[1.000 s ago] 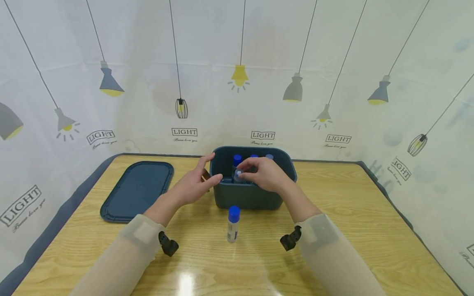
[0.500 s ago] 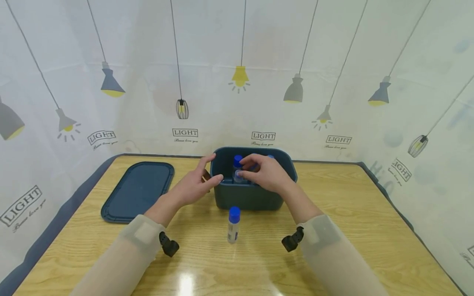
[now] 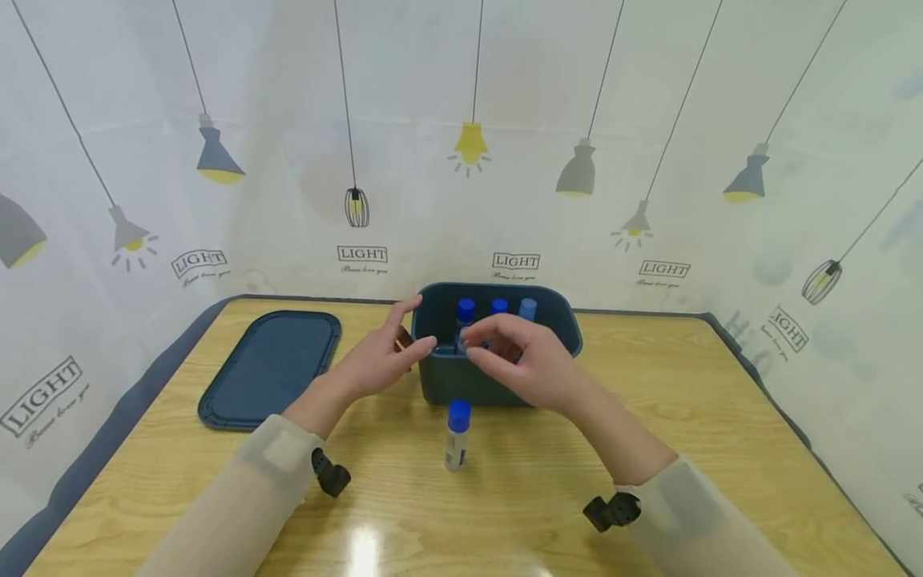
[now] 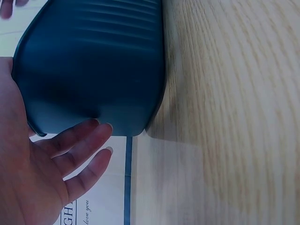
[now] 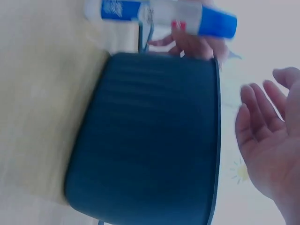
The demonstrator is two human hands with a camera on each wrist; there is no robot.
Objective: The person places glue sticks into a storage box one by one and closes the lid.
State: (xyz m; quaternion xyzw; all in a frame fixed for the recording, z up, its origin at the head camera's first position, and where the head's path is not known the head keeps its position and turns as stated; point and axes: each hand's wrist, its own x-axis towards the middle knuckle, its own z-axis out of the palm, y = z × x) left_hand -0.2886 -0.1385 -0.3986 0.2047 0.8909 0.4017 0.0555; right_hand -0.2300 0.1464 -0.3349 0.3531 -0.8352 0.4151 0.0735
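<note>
A dark blue bin (image 3: pixel 469 381) stands on the table. Inside it, several glue sticks (image 3: pixel 465 309) stand upright with blue caps; one cap (image 3: pixel 528 308) is lighter blue. My left hand (image 3: pixel 378 361) rests spread at the bin's left end, thumb at the near rim and other fingers against the outer wall. Over the near rim my right hand (image 3: pixel 537 361) hovers with loosely bent fingers, and the right wrist view shows nothing in them. A pale, clear-looking end (image 3: pixel 462 341) shows beside its fingertips. In front of the bin one more glue stick (image 3: pixel 457 437) stands upright, blue cap up.
A dark blue lid (image 3: pixel 270 369) lies flat on the wooden table (image 3: pixel 649 417), left of the bin. Behind the table hangs a pale cloth (image 3: pixel 404 160) printed with lamps.
My right hand has let go of the thing in the bin and drawn back toward me and slightly right, uncovering more caps. My left hand stays put.
</note>
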